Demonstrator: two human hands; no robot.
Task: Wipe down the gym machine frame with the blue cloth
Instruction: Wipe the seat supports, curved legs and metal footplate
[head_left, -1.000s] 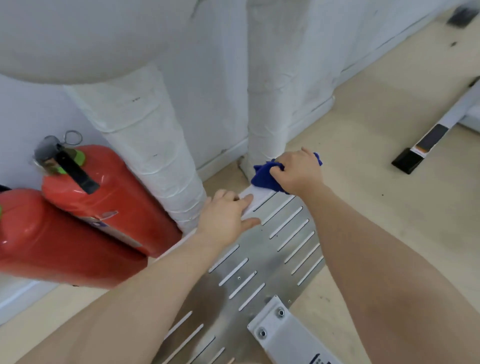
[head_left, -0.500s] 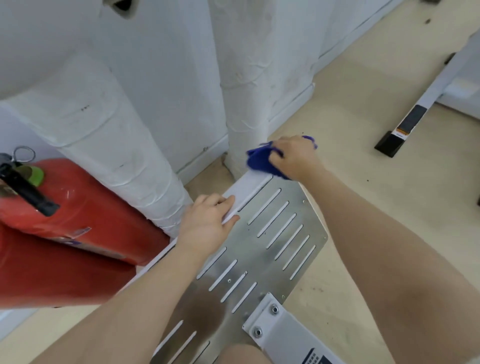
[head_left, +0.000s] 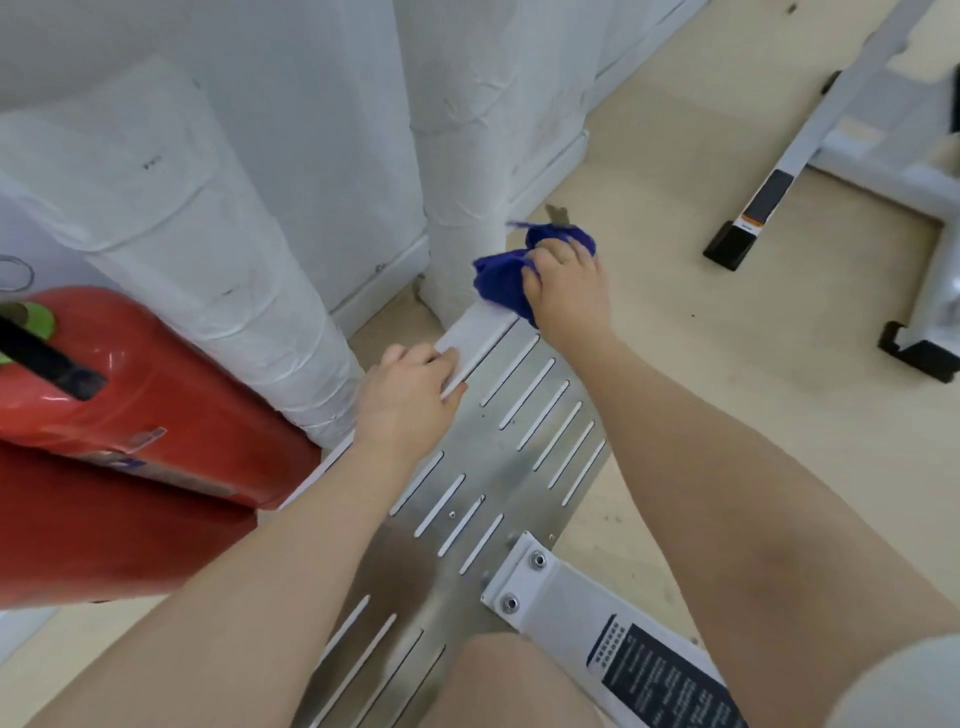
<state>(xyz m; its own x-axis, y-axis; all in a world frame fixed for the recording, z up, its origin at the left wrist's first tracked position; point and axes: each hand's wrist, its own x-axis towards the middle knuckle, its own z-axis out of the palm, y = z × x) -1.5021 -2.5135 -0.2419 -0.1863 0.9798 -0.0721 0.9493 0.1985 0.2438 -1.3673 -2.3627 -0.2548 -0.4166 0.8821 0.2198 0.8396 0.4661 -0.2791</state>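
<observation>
Here the right hand (head_left: 569, 291) clenches its grip on the blue cloth (head_left: 503, 283) bunched beneath its fingers

Wrapped pipes (head_left: 467, 156) and red extinguishers (head_left: 156, 395) crowd the plate's left; bare floor (head_left: 701, 364) lies open right.

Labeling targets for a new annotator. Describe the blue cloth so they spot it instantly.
Find the slotted metal plate running up the floor toward the white wrapped pipe. At the plate's far end, beside the pipe's base, the right hand grips the blue cloth. It is the only deep-blue, crumpled thing here.
</observation>
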